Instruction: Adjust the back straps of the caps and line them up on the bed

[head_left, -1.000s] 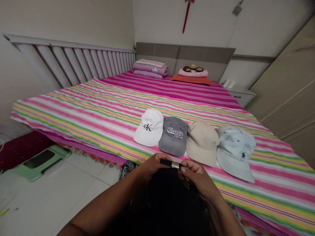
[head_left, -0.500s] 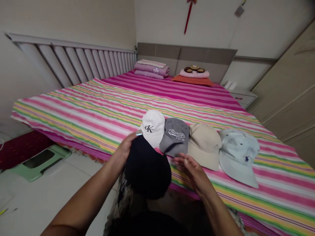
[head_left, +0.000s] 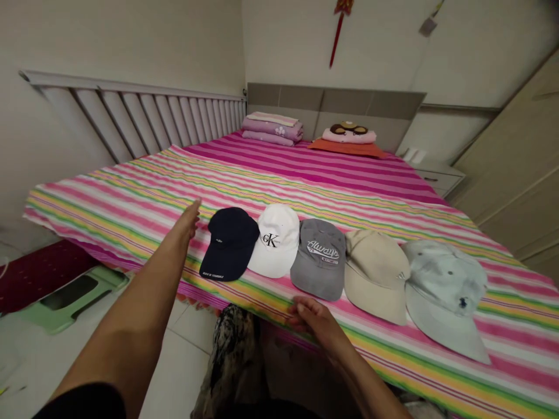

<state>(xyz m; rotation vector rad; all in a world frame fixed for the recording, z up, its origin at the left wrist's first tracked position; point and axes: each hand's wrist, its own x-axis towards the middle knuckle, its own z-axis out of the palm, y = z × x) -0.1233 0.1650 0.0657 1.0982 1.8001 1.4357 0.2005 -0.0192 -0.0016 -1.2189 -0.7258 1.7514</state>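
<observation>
A row of baseball caps lies across the near part of the bed, brims toward me. Leftmost is a navy cap, beside a white cap with black letters. To their right come a grey cap with white lettering, a beige cap and a pale blue-grey cap. My left hand is just left of the navy cap, apart from it, fingers stretched out and empty. My right hand hovers by the bed edge below the grey cap, fingers loosely apart with nothing in them.
A striped sheet covers the bed, which has a grey headboard. Folded purple bedding and a pink pillow lie at the far end. A white radiator runs along the left wall; a green stool stands on the floor.
The navy cap has gone from my left hand onto the bed, left of the white cap. My left hand has let go and moved left and farther away; my right hand has come slightly nearer.
</observation>
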